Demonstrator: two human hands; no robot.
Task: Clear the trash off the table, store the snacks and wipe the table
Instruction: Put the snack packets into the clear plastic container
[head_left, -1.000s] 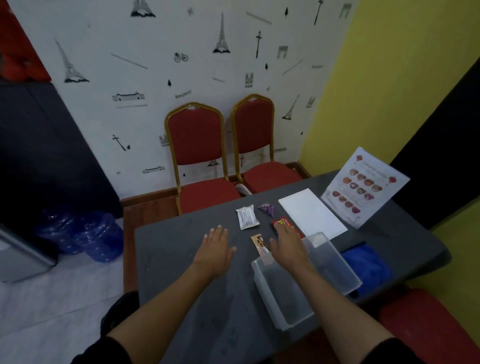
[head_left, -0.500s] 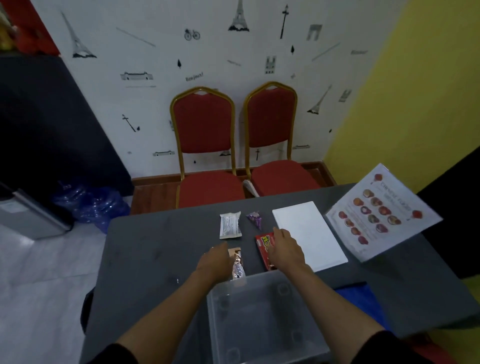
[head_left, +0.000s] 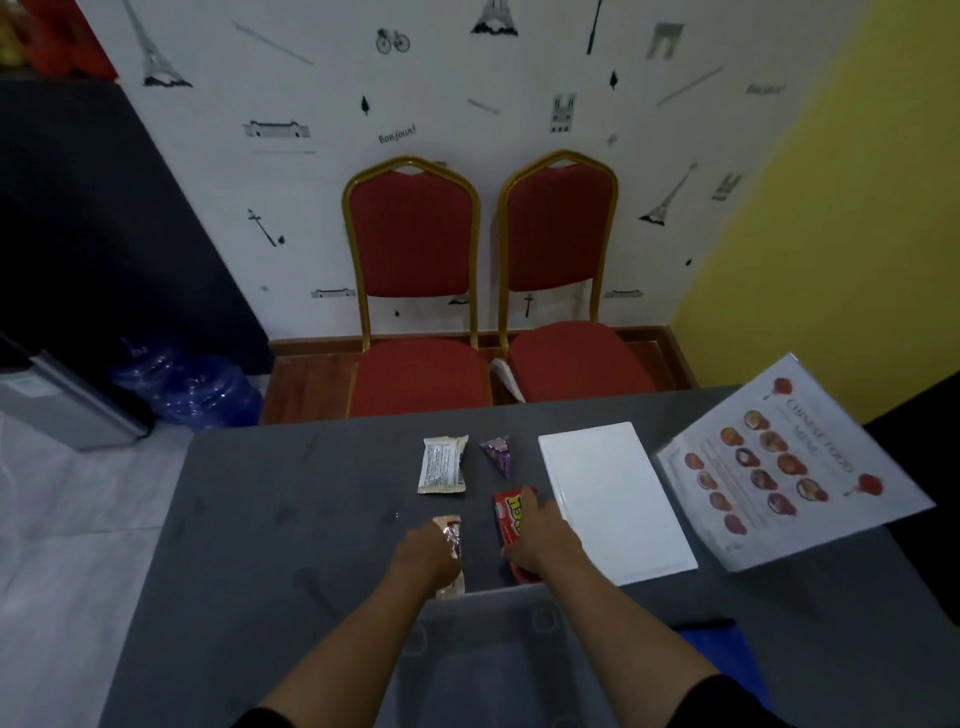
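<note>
Several snack packets lie on the dark grey table (head_left: 270, 519). My left hand (head_left: 428, 553) grips a brown and silver snack bar (head_left: 451, 535) near the table's front. Beside it, my right hand (head_left: 540, 540) grips a red snack packet (head_left: 508, 512). Further back lie a white wrapper (head_left: 441, 464) and a small purple packet (head_left: 498, 454), both untouched. A clear plastic bin (head_left: 498, 660) stands just in front of me, between my forearms.
A white board (head_left: 613, 499) and a laminated food menu (head_left: 789, 467) lie on the right of the table. A blue cloth (head_left: 727, 654) sits right of the bin. Two red chairs (head_left: 415, 291) stand behind the table, water bottles (head_left: 197, 389) on the floor left.
My view has swung down and left, so the bin is now straight in front. My left hand moved from flat on the table onto the snack bar. My right hand closed on the red packet.
</note>
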